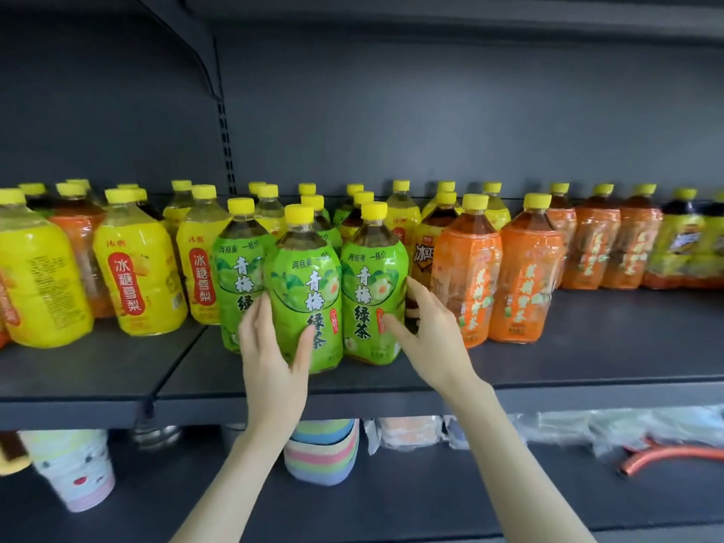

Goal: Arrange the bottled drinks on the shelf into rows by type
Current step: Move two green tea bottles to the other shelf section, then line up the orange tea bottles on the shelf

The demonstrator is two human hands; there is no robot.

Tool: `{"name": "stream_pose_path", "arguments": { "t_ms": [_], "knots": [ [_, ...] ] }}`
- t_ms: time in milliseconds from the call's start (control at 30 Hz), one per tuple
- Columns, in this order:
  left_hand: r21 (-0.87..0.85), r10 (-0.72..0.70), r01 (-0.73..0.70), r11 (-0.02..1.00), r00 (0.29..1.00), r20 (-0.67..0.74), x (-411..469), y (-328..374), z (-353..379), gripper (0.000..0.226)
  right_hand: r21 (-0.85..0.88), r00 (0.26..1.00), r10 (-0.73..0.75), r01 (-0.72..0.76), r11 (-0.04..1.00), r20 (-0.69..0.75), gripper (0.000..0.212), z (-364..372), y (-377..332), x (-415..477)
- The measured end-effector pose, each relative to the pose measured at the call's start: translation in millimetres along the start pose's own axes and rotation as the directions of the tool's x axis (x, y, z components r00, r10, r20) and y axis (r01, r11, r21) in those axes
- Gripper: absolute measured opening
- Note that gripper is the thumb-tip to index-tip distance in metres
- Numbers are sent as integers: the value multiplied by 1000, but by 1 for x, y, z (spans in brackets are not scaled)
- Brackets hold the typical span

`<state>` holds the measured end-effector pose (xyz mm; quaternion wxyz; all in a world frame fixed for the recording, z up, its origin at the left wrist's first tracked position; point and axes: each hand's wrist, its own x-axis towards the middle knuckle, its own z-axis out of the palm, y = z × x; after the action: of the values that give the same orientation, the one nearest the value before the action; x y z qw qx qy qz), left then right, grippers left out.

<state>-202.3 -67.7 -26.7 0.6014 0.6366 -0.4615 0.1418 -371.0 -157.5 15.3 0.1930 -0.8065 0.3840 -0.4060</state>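
The green bottles [303,291] read 青梅绿茶, with 两瓶量 一瓶价 above. The yellow bottles [137,264] read 冰糖雪梨 (on a red panel). A bottle behind [425,252] shows 冰红, partly hidden. The orange bottles' [521,276] lettering is unclear.

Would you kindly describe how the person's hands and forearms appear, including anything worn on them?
Both the left hand and the right hand are bare, with no gloves, rings, watch or bracelet showing. The forearms are uncovered too; no sleeve is in view. The fingers look slender.
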Motion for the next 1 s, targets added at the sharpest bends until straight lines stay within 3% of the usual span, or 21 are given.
{"name": "stream_pose_path", "arguments": {
  "t_ms": [100, 233, 533, 667, 833, 1000],
  "knots": [
    [26, 23, -21, 999, 996, -84, -19, -2, 1, 53, -70, 1000, -20, 20, 997, 8, 42, -14, 6, -6],
    [-42, 87, -93, 995, 989, -118, -37, 18, 13, 28, -89, 999, -33, 31, 996, -24, 31, -42, 20, -17],
    [-142, 31, -10, 990, 989, 145, -59, 111, 110, 26, -79, 998, -7, 2, 997, -68, 26, -118, 86, -34],
    [-157, -62, 94, 983, 978, 197, -42, 127, 143, 57, -20, 992, 25, -27, 999, -122, 23, -132, 110, -20],
    [-188, -187, 241, 952, 946, 264, -15, 122, 176, 93, 61, 977, 48, -36, 998, -210, 38, -133, 131, 6],
    [-264, -254, 351, 899, 905, 341, -8, 109, 195, 104, 144, 943, 83, -38, 989, -323, 50, -125, 147, 29]
  ]
}}
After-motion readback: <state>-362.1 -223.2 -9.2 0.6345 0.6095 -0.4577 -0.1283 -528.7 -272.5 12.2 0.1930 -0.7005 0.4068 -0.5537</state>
